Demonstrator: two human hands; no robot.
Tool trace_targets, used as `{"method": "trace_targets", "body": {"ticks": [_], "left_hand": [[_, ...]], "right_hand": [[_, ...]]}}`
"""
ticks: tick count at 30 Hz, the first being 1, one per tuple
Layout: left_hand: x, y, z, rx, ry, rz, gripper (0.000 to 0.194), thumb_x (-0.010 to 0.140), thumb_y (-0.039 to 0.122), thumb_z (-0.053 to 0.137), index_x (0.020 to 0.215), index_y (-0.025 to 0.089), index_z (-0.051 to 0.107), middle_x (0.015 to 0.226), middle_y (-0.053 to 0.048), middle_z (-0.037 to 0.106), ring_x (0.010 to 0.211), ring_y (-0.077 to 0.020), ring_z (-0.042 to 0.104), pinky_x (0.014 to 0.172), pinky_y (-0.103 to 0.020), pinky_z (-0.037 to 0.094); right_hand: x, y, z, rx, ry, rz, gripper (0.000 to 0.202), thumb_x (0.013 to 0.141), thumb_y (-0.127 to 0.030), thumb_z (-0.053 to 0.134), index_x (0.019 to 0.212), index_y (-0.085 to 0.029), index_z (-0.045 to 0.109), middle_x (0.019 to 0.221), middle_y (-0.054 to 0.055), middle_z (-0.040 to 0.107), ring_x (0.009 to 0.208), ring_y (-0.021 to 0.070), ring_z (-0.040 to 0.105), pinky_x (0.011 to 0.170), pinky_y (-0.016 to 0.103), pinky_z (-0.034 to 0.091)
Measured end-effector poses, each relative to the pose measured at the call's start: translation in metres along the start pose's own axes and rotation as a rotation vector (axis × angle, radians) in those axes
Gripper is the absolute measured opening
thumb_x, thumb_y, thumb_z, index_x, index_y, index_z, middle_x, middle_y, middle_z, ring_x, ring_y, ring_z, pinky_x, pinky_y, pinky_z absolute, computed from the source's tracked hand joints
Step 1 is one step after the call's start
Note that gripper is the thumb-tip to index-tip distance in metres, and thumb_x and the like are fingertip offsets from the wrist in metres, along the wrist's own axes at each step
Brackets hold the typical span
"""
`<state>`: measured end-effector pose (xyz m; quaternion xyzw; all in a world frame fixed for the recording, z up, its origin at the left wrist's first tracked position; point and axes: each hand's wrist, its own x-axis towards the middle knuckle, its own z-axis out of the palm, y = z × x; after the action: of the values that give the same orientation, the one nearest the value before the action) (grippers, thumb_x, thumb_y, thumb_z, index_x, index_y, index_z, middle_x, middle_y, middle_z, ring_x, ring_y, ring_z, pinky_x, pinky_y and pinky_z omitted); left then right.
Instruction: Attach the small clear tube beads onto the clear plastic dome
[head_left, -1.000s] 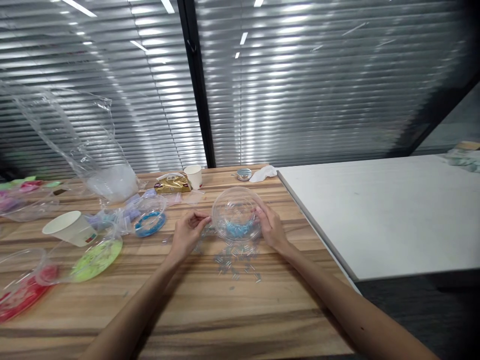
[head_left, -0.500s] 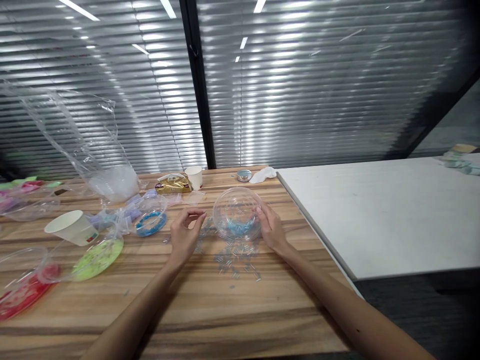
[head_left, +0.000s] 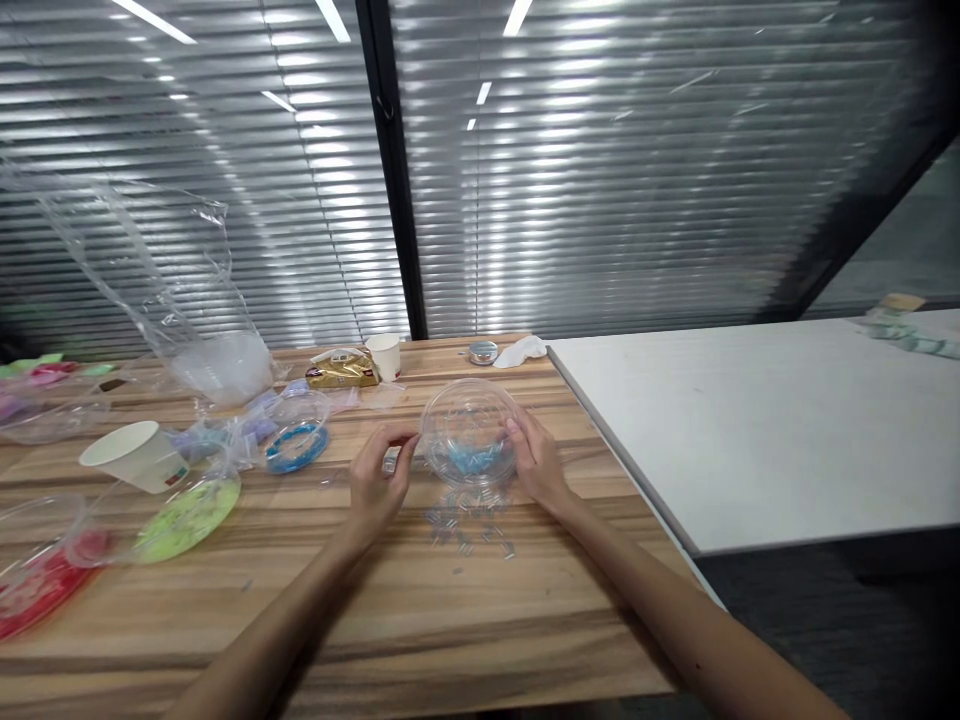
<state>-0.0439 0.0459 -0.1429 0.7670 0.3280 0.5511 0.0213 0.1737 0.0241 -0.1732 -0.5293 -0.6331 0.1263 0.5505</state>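
Note:
A clear round plastic container (head_left: 469, 400) with blue contents (head_left: 474, 458) is tilted above the wooden table. My right hand (head_left: 536, 460) grips its right rim, thumb over the edge. At its left edge is my left hand (head_left: 382, 475), thumb and forefinger brought together; whatever they pinch is too small to make out. Small clear tube-like pieces (head_left: 469, 515) lie scattered on the table below the container, partly seen through it.
At left are a blue ring in a clear container (head_left: 298, 447), a paper cup (head_left: 139, 455), a green disc (head_left: 189, 518) and a red one (head_left: 49, 590). Behind stand a gold packet (head_left: 342, 370), another cup (head_left: 385, 356), a round tin (head_left: 483, 352) and a tissue (head_left: 520, 350).
My left hand has moved right, up to the container's left edge. My right hand still holds the rim. The whole view has shifted slightly.

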Motion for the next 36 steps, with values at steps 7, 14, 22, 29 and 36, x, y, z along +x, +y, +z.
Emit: {"method": "trace_targets", "body": {"ticks": [7,14,22,29,36], "left_hand": [[-0.003,0.003,0.001,-0.013,-0.018,0.039,0.004,0.087,0.018,0.054,0.086,0.018,0.058,0.078,-0.002,0.064,0.073,-0.0134,0.061,0.067,-0.024,0.049],[-0.004,0.002,0.002,-0.037,-0.022,0.019,0.005,0.087,0.020,0.055,0.085,0.018,0.059,0.077,-0.002,0.064,0.072,-0.0139,0.062,0.066,-0.025,0.050],[-0.009,-0.006,0.003,-0.068,-0.002,-0.013,0.002,0.084,0.019,0.058,0.083,0.018,0.059,0.076,-0.002,0.063,0.072,-0.0142,0.061,0.066,-0.026,0.050],[-0.009,-0.001,0.003,-0.055,-0.035,0.002,0.005,0.084,0.018,0.057,0.080,0.019,0.059,0.073,-0.001,0.062,0.070,-0.0142,0.060,0.065,-0.025,0.048],[-0.006,0.000,0.001,-0.075,-0.042,0.026,0.007,0.084,0.014,0.055,0.080,0.018,0.058,0.074,-0.002,0.062,0.072,-0.0142,0.060,0.066,-0.025,0.048]], "right_hand": [[-0.002,-0.003,-0.001,-0.005,0.005,-0.012,0.040,0.095,-0.036,0.029,0.123,-0.018,0.053,0.087,0.006,0.065,0.086,0.0210,0.061,0.080,0.036,0.047],[-0.006,-0.002,-0.001,0.040,0.001,0.009,0.040,0.095,-0.037,0.030,0.124,-0.020,0.052,0.092,0.007,0.065,0.088,0.0216,0.060,0.080,0.037,0.048],[-0.009,-0.006,-0.002,0.023,0.005,-0.004,0.038,0.094,-0.035,0.031,0.120,-0.019,0.054,0.091,0.007,0.064,0.093,0.0227,0.059,0.084,0.038,0.046],[-0.008,-0.011,-0.003,0.022,-0.003,-0.009,0.037,0.094,-0.035,0.031,0.114,-0.020,0.057,0.090,0.007,0.065,0.091,0.0226,0.060,0.081,0.037,0.048],[-0.007,-0.012,0.002,0.019,-0.048,-0.054,0.038,0.095,-0.035,0.031,0.123,-0.022,0.053,0.089,0.007,0.064,0.091,0.0224,0.059,0.082,0.038,0.048]]}}
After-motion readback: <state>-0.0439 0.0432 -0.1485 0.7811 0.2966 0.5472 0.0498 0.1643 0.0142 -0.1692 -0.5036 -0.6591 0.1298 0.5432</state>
